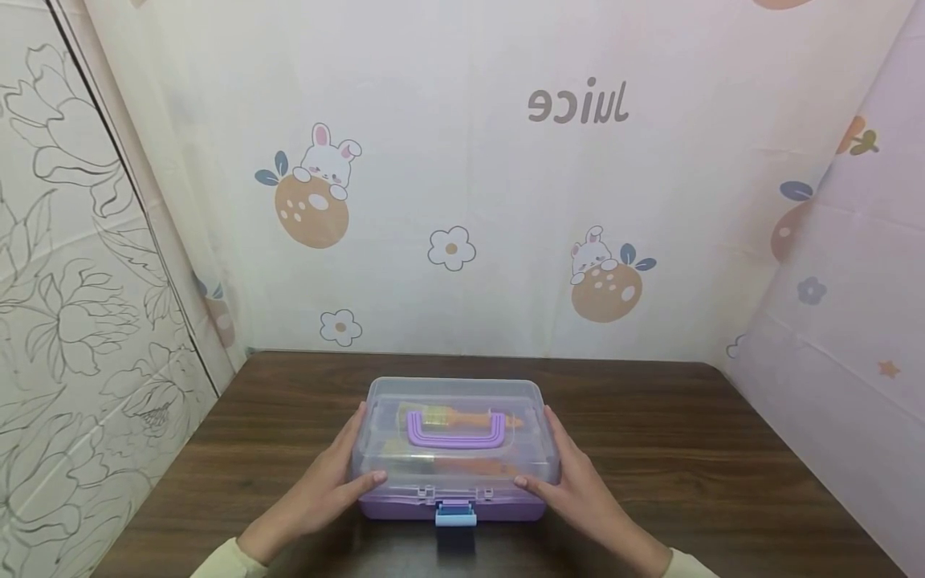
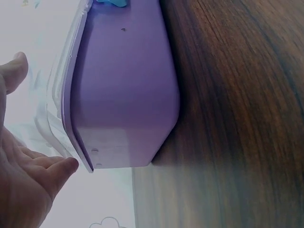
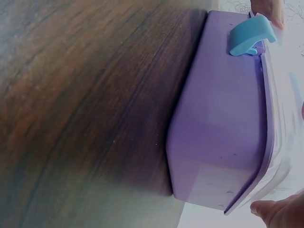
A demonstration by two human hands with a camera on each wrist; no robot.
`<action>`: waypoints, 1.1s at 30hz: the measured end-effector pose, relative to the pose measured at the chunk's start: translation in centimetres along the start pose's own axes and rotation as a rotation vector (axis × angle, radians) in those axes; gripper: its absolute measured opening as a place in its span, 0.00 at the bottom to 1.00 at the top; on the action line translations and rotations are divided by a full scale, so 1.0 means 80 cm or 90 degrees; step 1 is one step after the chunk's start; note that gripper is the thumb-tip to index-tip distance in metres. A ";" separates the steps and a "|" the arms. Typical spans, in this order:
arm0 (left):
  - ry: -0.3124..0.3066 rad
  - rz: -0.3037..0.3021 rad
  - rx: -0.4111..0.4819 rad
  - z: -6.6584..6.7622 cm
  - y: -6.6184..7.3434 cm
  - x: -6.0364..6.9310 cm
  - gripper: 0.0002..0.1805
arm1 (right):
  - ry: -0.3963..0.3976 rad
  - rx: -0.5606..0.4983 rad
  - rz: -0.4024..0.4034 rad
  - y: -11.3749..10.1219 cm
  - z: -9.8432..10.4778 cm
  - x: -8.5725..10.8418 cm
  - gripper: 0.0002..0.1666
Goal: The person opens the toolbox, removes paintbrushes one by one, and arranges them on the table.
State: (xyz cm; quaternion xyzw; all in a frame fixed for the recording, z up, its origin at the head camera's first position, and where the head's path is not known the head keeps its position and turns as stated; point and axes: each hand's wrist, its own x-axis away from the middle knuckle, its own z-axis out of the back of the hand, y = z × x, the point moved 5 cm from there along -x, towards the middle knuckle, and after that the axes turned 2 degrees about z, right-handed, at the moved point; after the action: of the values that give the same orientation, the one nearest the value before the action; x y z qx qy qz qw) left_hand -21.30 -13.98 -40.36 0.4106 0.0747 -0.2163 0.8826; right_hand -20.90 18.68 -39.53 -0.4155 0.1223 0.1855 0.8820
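A purple box [image 1: 453, 510] with a clear lid [image 1: 455, 387] sits on the table. Through the lid show brushes with orange handles [image 1: 470, 419]. On top lies a purple carry handle [image 1: 455, 441]; at the front, a light blue latch [image 1: 456, 519] juts outward, also seen in the right wrist view as a blue latch [image 3: 249, 35]. My left hand [image 1: 318, 490] holds the lid's left side, thumb at its front corner. On the right side my right hand [image 1: 585, 490] does the same, thumb on the front edge. Both hands' far fingers are partly hidden behind the lid.
The dark wooden table [image 1: 650, 449] extends around the box. Behind it hangs a pale curtain [image 1: 462, 305] with rabbits, fruit and flowers, and a flower-patterned panel [image 1: 79, 321] stands at the left.
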 end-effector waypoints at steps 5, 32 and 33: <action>0.014 -0.011 0.002 0.003 0.003 -0.002 0.48 | 0.004 -0.010 -0.001 -0.002 0.003 -0.003 0.59; 0.021 0.046 -0.031 0.020 0.012 -0.021 0.47 | -0.004 0.002 -0.012 -0.012 0.016 -0.019 0.54; 0.023 0.047 -0.031 0.020 0.012 -0.022 0.47 | -0.003 0.004 -0.015 -0.012 0.017 -0.019 0.54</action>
State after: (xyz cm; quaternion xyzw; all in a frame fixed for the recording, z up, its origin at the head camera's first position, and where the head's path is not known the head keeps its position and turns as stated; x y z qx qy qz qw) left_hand -22.49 -14.10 -38.07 0.3954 0.0805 -0.1745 0.8982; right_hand -21.81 18.82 -37.46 -0.4135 0.1162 0.1753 0.8859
